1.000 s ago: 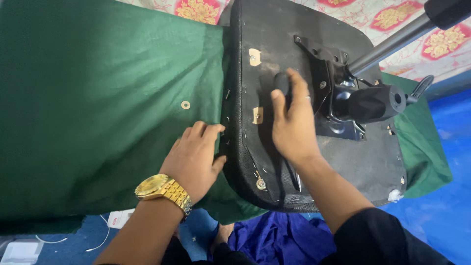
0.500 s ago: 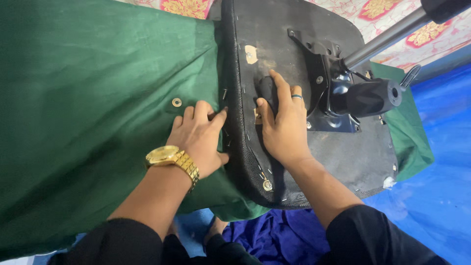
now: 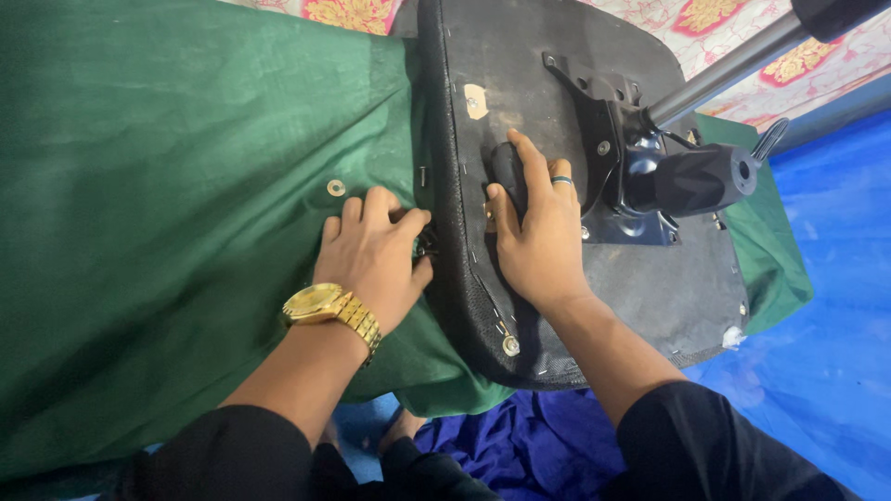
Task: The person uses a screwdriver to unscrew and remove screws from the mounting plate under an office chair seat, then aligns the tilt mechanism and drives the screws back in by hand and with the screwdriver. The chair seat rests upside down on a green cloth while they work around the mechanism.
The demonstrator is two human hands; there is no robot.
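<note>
An upturned black office chair seat (image 3: 650,288) lies with its underside facing up. My right hand (image 3: 534,232), with a ring on one finger, presses on the underside and curls around a dark handle-like tool (image 3: 509,172). My left hand (image 3: 371,255), with a gold wristwatch (image 3: 320,304), rests on green cloth (image 3: 167,186) at the seat's left edge, fingertips touching a small dark part at the rim. What the fingertips hold is hidden.
A black metal mechanism plate (image 3: 613,158) with a knob (image 3: 705,176) and a grey gas cylinder (image 3: 724,70) rises from the seat. Blue tarp (image 3: 835,306) lies at right, patterned fabric (image 3: 742,19) behind, blue cloth (image 3: 520,445) below. A metal eyelet (image 3: 336,187) sits in the green cloth.
My left hand has slid right along the green cloth up to the seat's edge. My right hand has stayed on the tool. The view has shifted slightly.
</note>
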